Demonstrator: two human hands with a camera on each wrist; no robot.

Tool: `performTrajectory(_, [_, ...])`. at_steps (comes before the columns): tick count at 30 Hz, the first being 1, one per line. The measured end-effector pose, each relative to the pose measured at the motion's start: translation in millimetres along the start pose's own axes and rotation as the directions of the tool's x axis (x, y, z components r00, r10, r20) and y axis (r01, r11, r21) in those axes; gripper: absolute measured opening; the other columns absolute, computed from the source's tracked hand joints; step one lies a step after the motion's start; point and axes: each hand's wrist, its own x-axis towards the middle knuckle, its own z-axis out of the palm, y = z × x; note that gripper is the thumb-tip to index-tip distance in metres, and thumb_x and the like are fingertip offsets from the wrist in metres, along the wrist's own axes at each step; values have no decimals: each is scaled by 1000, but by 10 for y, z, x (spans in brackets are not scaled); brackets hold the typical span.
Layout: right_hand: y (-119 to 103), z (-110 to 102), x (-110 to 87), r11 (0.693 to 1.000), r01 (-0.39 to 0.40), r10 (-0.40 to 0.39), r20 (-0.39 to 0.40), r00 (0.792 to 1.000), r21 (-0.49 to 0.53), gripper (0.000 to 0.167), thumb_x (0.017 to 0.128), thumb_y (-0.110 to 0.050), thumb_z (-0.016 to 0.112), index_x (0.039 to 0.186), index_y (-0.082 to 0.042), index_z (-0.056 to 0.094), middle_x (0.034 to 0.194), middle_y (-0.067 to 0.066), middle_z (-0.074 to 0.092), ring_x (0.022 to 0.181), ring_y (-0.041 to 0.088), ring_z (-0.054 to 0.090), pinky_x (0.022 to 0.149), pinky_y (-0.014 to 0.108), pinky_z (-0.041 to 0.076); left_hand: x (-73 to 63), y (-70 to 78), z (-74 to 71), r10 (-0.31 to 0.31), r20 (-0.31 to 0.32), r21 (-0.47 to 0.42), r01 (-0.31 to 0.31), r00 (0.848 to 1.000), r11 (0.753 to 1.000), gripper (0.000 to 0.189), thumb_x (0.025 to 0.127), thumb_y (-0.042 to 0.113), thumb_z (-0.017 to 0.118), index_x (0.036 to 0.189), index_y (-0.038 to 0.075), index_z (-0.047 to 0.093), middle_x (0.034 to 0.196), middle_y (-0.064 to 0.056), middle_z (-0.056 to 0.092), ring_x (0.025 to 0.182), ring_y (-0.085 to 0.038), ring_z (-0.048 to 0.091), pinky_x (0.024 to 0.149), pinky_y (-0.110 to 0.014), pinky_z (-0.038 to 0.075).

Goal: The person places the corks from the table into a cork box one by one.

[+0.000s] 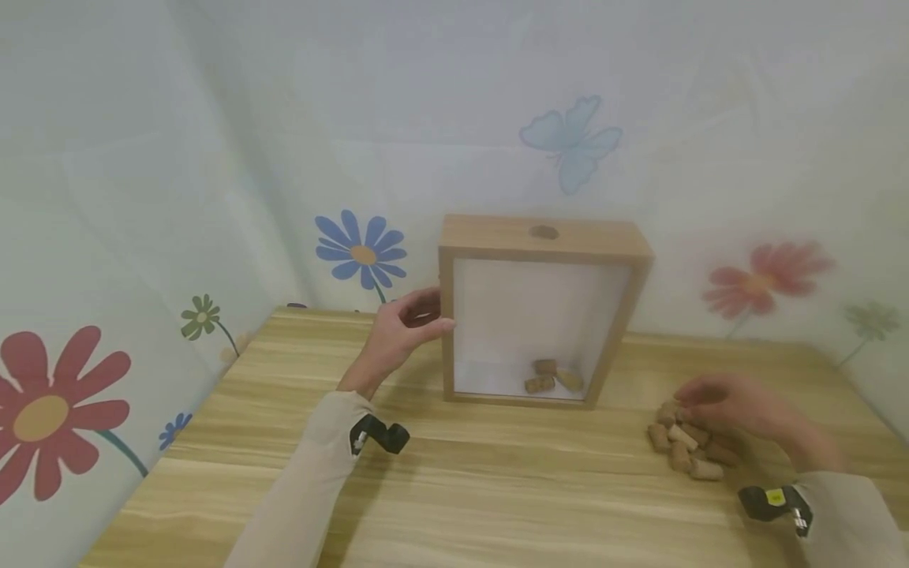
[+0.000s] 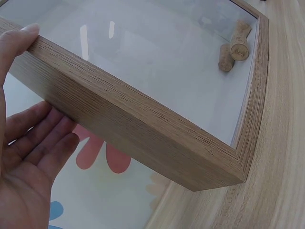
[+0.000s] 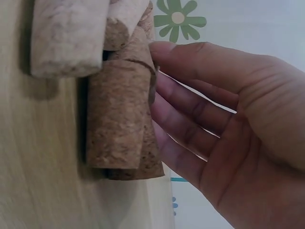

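A wooden shadow box (image 1: 545, 246) with a clear front and a round hole in its top stands upright on the table. Inside, several corks (image 1: 540, 384) lie at the bottom. My left hand (image 1: 398, 335) holds the box's left side, thumb on the front frame and fingers at the back edge, as the left wrist view (image 2: 28, 157) also shows. On the right, my right hand (image 1: 746, 406) is at a pile of loose corks (image 1: 680, 457). Its thumb tip touches the pile in the right wrist view; the fingertips are hidden behind corks (image 3: 119, 114), so I cannot tell whether they pinch one.
The wood-grain table (image 1: 497, 489) reaches back to a pale hanging cloth (image 1: 426, 118) printed with flowers and a butterfly. The box stands near the table's back edge, with the cork pile to its front right. Black camera mounts (image 1: 379, 435) sit on both wrists.
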Motion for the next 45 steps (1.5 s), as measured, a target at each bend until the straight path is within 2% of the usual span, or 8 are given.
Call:
performTrajectory(8, [18, 28, 20, 1000, -9, 8, -49, 999, -17, 20, 96, -11, 76, 113, 1, 75, 106, 12, 77, 98, 28, 69, 85, 35, 56, 0, -9, -11, 12, -2, 10, -12, 1000, 1000, 61, 93, 19, 82, 147, 2, 60, 136, -13, 68, 127, -27, 65, 107, -33, 54])
performTrajectory(15, [27, 29, 38, 999, -30, 30, -52, 998, -14, 20, 97, -13, 75, 112, 0, 75, 106, 13, 77, 97, 32, 70, 86, 51, 59, -1, -6, -18, 12, -4, 2, -12, 1000, 1000, 61, 93, 20, 83, 147, 2, 60, 135, -13, 68, 126, -27, 65, 107, -33, 54])
performTrajectory(18, [43, 22, 51, 1000, -21, 21, -66, 998, 5, 24, 100, -12, 72, 118, 3, 73, 110, 17, 76, 99, 30, 70, 86, 45, 60, -5, -5, -23, 10, -6, 4, -10, 1000, 1000, 61, 93, 20, 83, 147, 2, 60, 135, -12, 68, 126, -27, 65, 107, -33, 54])
performTrajectory(22, [31, -7, 75, 999, -9, 14, -113, 994, 44, 29, 102, -12, 70, 124, 7, 70, 114, 19, 75, 98, 16, 68, 82, 30, 57, -6, -6, -23, 11, -8, 13, -11, 1000, 1000, 61, 92, 20, 83, 147, 3, 61, 136, -12, 68, 126, -26, 65, 107, -33, 54])
performTrajectory(25, [-11, -40, 96, 999, -6, 15, -162, 987, 54, 32, 102, -16, 72, 125, 7, 70, 112, 17, 76, 96, 4, 66, 82, 26, 57, -5, -1, -26, 15, -7, 12, -15, 1000, 1000, 60, 93, 17, 83, 147, 1, 60, 137, -14, 68, 127, -28, 65, 107, -34, 54])
performTrajectory(31, [-111, -103, 123, 998, -17, 32, -266, 963, 60, 35, 102, -23, 74, 128, 1, 72, 113, 16, 77, 96, -8, 61, 83, 20, 52, -7, 5, -39, 10, -8, 20, -10, 1000, 1000, 60, 93, 15, 82, 147, 0, 60, 138, -16, 67, 128, -29, 64, 107, -33, 55])
performTrajectory(42, [-383, -230, 110, 990, -11, 66, -387, 920, 143, 36, 104, -31, 73, 127, -4, 73, 108, 6, 79, 93, -8, 64, 78, 11, 50, -6, -13, -18, -5, -17, 9, 5, 1000, 1000, 61, 93, 18, 83, 147, 1, 60, 138, -15, 67, 128, -31, 64, 107, -33, 54])
performTrajectory(45, [-454, -285, 102, 990, -52, 104, -415, 904, 134, 41, 103, -37, 73, 131, -8, 72, 110, -7, 77, 94, -12, 59, 78, 16, 49, 7, -25, -2, 1, -9, 7, 0, 1000, 1000, 62, 93, 18, 83, 147, 1, 60, 138, -15, 67, 129, -32, 64, 107, -34, 54])
